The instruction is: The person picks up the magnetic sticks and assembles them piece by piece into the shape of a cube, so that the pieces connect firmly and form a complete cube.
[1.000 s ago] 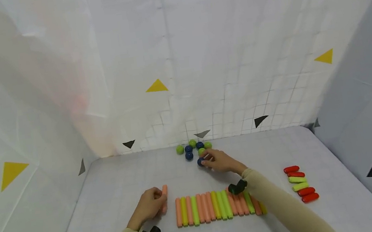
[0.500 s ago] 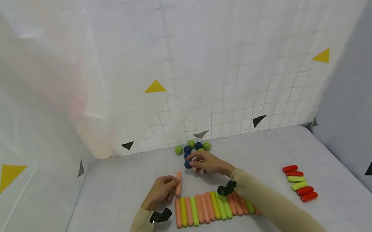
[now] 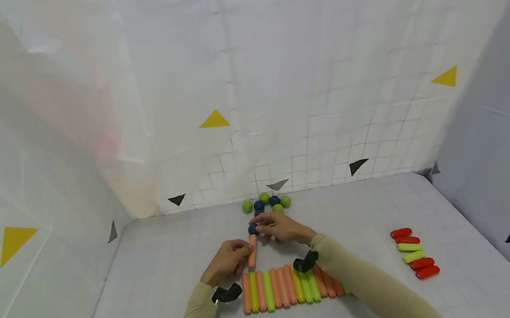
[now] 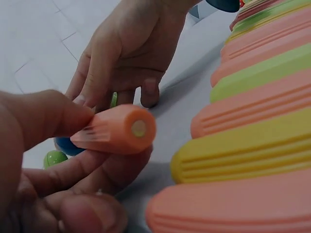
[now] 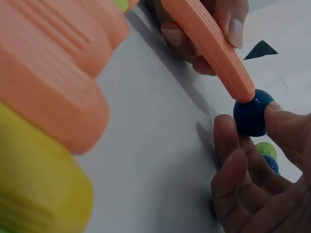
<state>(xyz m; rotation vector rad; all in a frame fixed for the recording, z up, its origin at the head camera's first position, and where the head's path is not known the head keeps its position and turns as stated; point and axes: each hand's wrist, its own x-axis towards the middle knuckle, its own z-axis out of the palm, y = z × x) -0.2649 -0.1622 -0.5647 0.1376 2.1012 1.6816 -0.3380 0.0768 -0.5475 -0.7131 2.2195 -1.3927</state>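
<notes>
My left hand (image 3: 227, 259) pinches an orange ridged stick (image 3: 252, 251) between thumb and fingers, and in the left wrist view the stick's round end with a pale disc faces the camera. My right hand (image 3: 285, 227) grips a dark blue ball (image 5: 253, 114) with its thumb and fingers. In the right wrist view the far end of the orange stick meets the blue ball. Both hands are held close together over the white table, just beyond a row of orange, yellow and green sticks (image 3: 269, 290).
Several green balls (image 3: 247, 206) and blue balls (image 3: 274, 200) sit at the back of the table, near the wall. Short red sticks (image 3: 427, 271) and short yellow-green sticks (image 3: 413, 256) lie stacked side by side at the right. My right forearm crosses over the row's right end.
My left hand has moved right and away from me with the orange stick. My right hand has brought the blue ball leftward from near the other balls, and stick and ball now meet.
</notes>
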